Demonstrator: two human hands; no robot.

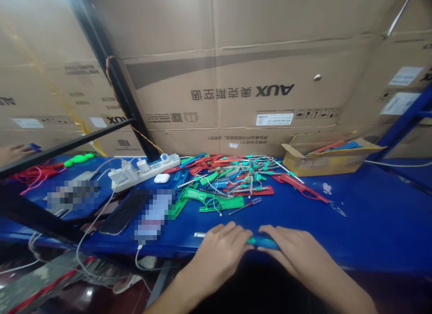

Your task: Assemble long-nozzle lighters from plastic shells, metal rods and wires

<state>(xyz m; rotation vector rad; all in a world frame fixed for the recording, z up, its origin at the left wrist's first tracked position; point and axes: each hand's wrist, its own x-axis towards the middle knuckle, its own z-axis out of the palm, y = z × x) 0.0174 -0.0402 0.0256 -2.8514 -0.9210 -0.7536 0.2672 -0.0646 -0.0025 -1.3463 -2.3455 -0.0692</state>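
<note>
Both hands are together above the front edge of the blue table. My left hand (pixel 226 242) is closed around a slim metal rod (pixel 200 235), whose silver end sticks out on the left. A teal plastic part (pixel 251 241) shows past its fingertips. My right hand (pixel 293 246) grips a blue plastic piece (pixel 267 242) that meets the teal part; fingers cover much of both. Beyond them lies a pile of red, green and blue gun-shaped plastic pieces and metal rods with teal parts and white wires (pixel 232 176). A small screwdriver (pixel 246 206) with a purple handle lies before the pile.
An open carton (pixel 324 163) of coloured pieces stands at the back right. On the left are a white power strip (pixel 148 172), a dark phone (pixel 123 212), a blurred-out phone (pixel 155 215), cables and a black post (pixel 124 88). Another person's hand (pixel 15 154) shows at far left.
</note>
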